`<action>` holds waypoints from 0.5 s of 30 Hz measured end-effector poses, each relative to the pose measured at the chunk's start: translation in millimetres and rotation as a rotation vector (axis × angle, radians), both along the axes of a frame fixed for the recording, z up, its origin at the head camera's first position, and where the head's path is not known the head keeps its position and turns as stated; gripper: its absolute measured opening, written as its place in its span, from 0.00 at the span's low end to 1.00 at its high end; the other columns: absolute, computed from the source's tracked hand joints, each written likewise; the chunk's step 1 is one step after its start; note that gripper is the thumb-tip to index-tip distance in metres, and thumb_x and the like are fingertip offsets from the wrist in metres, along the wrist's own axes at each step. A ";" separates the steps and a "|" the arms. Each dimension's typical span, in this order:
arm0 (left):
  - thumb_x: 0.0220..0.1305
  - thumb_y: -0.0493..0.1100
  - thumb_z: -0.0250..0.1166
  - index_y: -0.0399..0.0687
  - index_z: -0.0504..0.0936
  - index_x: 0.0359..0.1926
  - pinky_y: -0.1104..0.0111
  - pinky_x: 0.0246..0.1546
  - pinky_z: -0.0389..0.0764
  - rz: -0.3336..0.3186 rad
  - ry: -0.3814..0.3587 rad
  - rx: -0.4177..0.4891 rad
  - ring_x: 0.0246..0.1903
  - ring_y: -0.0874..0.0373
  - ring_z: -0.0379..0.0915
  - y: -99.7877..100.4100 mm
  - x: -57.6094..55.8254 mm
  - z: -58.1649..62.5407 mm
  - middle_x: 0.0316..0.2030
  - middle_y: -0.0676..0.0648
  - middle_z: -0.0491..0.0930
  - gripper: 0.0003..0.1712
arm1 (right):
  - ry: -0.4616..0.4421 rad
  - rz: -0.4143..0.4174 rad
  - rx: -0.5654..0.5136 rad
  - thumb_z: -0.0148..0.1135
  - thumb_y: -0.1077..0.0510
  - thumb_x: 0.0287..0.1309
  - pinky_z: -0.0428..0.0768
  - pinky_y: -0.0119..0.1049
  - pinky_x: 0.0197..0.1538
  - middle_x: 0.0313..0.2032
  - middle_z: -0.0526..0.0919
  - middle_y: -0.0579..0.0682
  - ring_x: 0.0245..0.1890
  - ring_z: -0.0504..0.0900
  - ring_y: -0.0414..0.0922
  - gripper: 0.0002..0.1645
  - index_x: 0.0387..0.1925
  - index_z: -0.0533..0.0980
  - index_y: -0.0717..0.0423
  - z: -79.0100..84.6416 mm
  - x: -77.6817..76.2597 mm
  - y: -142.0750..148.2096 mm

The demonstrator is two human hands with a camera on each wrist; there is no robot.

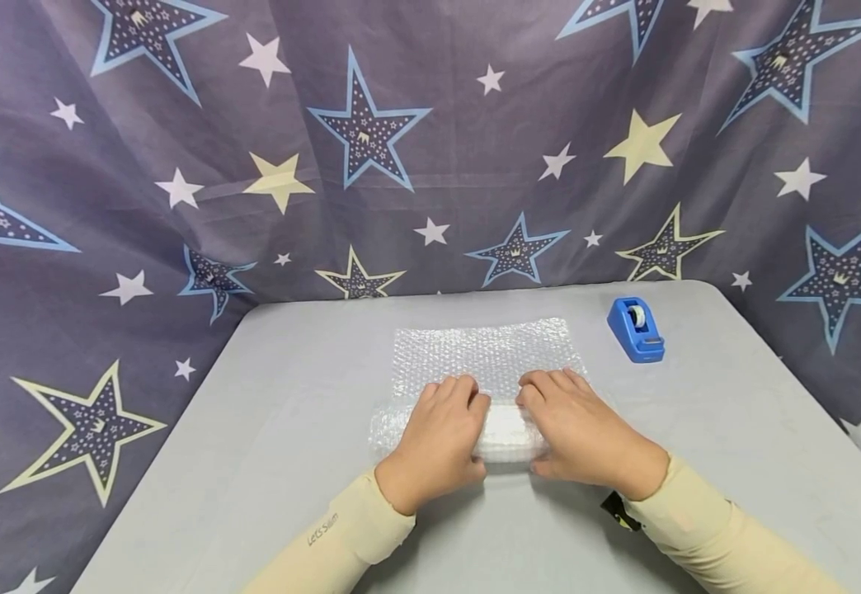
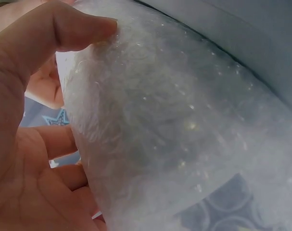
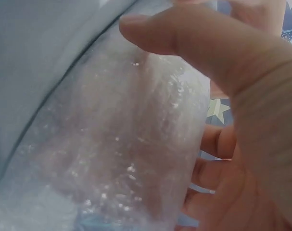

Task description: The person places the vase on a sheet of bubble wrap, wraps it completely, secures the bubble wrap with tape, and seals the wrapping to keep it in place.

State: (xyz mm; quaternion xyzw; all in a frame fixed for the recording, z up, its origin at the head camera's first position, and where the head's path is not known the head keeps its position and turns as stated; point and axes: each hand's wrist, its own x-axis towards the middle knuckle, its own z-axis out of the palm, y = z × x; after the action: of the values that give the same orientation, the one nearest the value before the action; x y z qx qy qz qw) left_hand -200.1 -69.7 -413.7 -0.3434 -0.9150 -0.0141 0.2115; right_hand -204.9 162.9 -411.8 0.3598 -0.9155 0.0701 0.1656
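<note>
A sheet of clear bubble wrap [image 1: 478, 356] lies on the table, its far part flat and its near part rolled into a thick bundle [image 1: 508, 433]. Something whitish shows through the middle of the roll; its kind is hidden by the layers. My left hand [image 1: 436, 437] grips the roll left of its middle, fingers over the top and thumb on the near side. On the other side of the middle, my right hand [image 1: 586, 433] holds it the same way. Both wrist views show a thumb pressing the crinkled wrap, with fingers curled round the far side.
A blue tape dispenser [image 1: 634, 332] with a roll of tape stands at the back right of the grey-covered table [image 1: 267, 396]. Behind the table hangs a dark curtain [image 1: 460, 165] printed with stars. A small black-and-yellow item [image 1: 618, 511] sticks out at the right cuff.
</note>
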 end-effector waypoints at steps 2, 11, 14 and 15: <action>0.28 0.47 0.76 0.48 0.80 0.45 0.63 0.38 0.65 0.004 0.005 -0.001 0.38 0.55 0.66 -0.4 -0.4 -0.4 0.40 0.52 0.71 0.34 | 0.016 0.004 0.002 0.85 0.42 0.20 0.72 0.56 0.65 0.54 0.77 0.53 0.54 0.75 0.54 0.47 0.47 0.75 0.54 -1.1 -0.6 -0.3; 0.28 0.49 0.75 0.49 0.75 0.46 0.64 0.36 0.65 0.026 0.023 -0.012 0.36 0.55 0.69 0.2 -1.7 0.2 0.39 0.52 0.74 0.36 | 0.034 -0.018 0.017 0.86 0.38 0.21 0.74 0.53 0.60 0.54 0.77 0.53 0.55 0.73 0.55 0.51 0.49 0.74 0.56 -6.8 -0.8 -2.3; 0.29 0.48 0.74 0.49 0.74 0.45 0.64 0.35 0.64 0.028 0.021 -0.011 0.35 0.55 0.68 -0.2 -1.7 0.9 0.38 0.53 0.74 0.35 | 0.039 -0.025 0.017 0.86 0.37 0.21 0.74 0.52 0.57 0.54 0.77 0.52 0.55 0.73 0.54 0.51 0.49 0.74 0.56 -7.6 -1.1 -2.8; 0.29 0.48 0.74 0.49 0.74 0.45 0.64 0.35 0.64 0.028 0.021 -0.010 0.35 0.55 0.68 -0.3 -1.7 1.1 0.37 0.53 0.74 0.35 | 0.042 -0.028 0.017 0.86 0.37 0.21 0.73 0.51 0.55 0.53 0.77 0.52 0.54 0.72 0.54 0.51 0.49 0.74 0.56 -7.7 -1.0 -3.0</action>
State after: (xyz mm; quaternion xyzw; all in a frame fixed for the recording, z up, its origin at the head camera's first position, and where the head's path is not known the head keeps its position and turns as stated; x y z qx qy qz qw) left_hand -201.8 -70.0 -412.6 -0.3317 -0.9174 -0.0030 0.2197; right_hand -206.0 159.9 -419.5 0.3496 -0.9174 0.0523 0.1826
